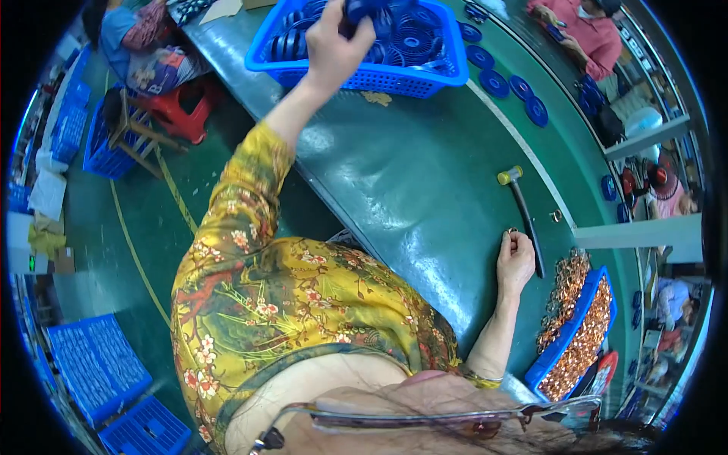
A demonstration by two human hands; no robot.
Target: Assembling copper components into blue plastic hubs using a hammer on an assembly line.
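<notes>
At the far end of the bench, my left hand (337, 47) is over a blue plastic basket (356, 80), its fingers closed around a dark blue round plastic part (362, 9). Similar round ribbed parts (413, 42) fill the basket. My right hand (516, 262) rests low over the green bench top, thumb and fingertips pinched on a small copper-coloured ring (512, 230). Just right of it lies a mallet (523, 208) with a yellow head and black handle. Another small ring (556, 216) sits beyond the handle.
A pile of copper rings (565, 284) lies by a blue tray (540, 369) full of more rings. Blue discs (494, 83) line the right side of the green bench (402, 174). Other people sit across and at far left, near a red stool (189, 114). Blue crates (98, 364) stand on the floor.
</notes>
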